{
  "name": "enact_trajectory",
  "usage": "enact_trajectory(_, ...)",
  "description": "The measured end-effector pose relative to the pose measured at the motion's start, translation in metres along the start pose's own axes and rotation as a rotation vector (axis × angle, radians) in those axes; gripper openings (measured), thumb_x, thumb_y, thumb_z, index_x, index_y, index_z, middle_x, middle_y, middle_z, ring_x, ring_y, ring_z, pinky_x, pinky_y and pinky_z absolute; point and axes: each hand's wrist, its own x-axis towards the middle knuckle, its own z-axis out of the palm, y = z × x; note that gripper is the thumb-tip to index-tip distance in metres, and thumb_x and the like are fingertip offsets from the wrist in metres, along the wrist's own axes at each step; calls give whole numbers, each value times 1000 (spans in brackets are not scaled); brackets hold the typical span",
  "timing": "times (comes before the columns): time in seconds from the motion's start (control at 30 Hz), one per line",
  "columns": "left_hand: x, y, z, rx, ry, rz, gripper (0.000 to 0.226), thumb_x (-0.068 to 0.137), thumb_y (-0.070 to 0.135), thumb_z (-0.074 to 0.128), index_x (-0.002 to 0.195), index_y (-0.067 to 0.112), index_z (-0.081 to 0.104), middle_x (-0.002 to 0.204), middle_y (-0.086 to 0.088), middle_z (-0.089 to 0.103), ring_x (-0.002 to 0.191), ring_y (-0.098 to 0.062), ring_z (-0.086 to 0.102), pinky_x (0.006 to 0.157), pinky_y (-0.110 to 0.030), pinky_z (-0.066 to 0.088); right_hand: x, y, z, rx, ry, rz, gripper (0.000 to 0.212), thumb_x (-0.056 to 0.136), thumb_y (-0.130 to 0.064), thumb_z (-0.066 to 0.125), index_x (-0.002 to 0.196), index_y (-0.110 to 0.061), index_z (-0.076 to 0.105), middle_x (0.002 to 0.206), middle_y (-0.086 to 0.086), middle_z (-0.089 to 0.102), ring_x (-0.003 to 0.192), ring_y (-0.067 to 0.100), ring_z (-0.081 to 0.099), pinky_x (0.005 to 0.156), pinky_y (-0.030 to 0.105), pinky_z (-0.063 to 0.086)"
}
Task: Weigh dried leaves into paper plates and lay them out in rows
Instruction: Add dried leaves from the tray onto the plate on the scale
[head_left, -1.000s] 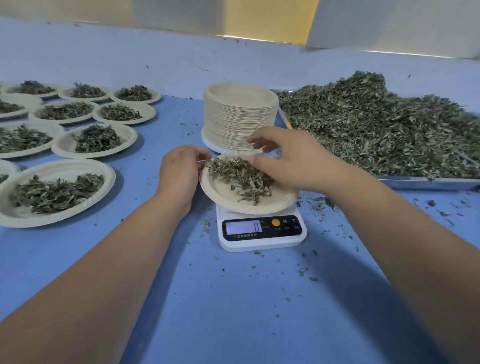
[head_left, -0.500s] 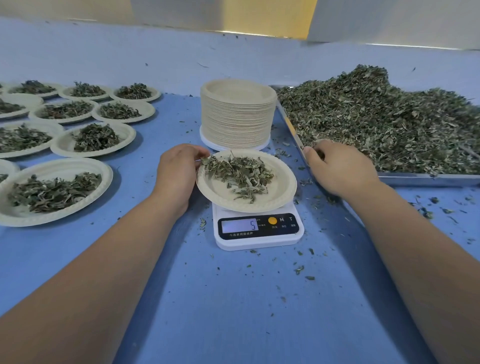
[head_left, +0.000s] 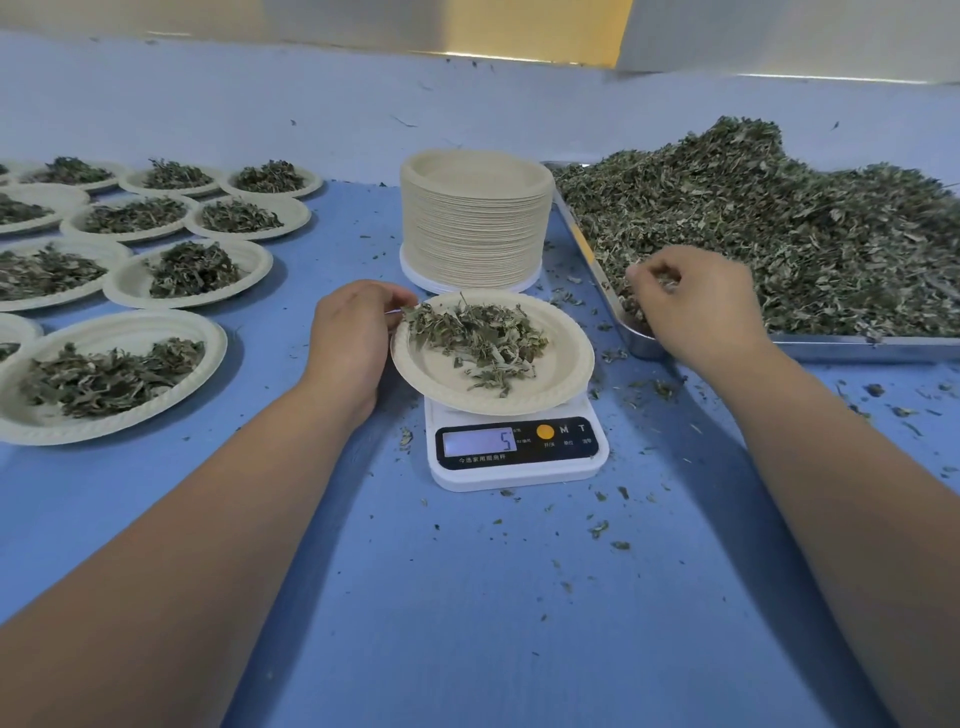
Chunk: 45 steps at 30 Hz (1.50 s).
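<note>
Head: right hand (head_left: 696, 306) now among leaves (head_left: 789, 228)

Leaf-filled paper plate (head_left: 561, 374) on scale (head_left: 519, 467), reading 5

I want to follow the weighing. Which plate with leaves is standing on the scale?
The plate beside the left hand, in front of the stack of empty plates. It alone rests on the white scale; the others lie on the blue table.
</note>
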Motion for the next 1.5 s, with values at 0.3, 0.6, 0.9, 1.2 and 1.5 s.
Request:
enact_trajectory(0.3, -2, 0, 0, -4, -22, 31, 30, 80, 8, 45, 80, 7, 76, 80, -8, 76, 66, -17, 68, 58, -26, 50, 21, -57, -16, 141, 60, -121, 26, 100, -40, 56, 82, -23, 64, 70, -15, 58, 60, -2, 54, 56, 11, 35)
enact_trajectory(0.6, -4, 3, 3, 47, -18, 51, 31, 76, 15, 50, 86, 6, 78, 83, -5, 76, 75, -18, 69, 69, -34, 54, -8, -147, -7, 374, -86, -369, 24, 96, -40, 63, 86, -20, 73, 66, -19, 61, 63, -9, 54, 62, 11, 38)
enact_trajectory(0.9, -6, 3, 6, 97, -4, 107, 31, 90, 11, 46, 82, 14, 76, 77, 6, 75, 67, -1, 68, 59, -22, 53, -22, -155, 11, 203, -290, -522, 16, 91, -32, 71, 86, -18, 73, 77, -7, 69, 72, 6, 57, 69, 20, 43)
enact_trajectory(1.2, -8, 4, 6, 102, -1, 71, 31, 88, 13, 47, 92, 7, 78, 87, -3, 74, 78, -16, 68, 56, -23, 50, -8, -124, -2, 255, -139, -359, 16, 92, -32, 72, 86, -17, 75, 70, -15, 62, 60, -7, 50, 64, 8, 37)
enact_trajectory(1.5, -10, 7, 4, 33, -53, 14, 30, 86, 13, 48, 92, 2, 75, 92, -6, 77, 84, -25, 71, 58, -32, 51, 15, -35, -9, 55, 92, -120, 20, 96, -33, 64, 87, -16, 69, 76, -1, 65, 69, 15, 58, 69, 24, 46)
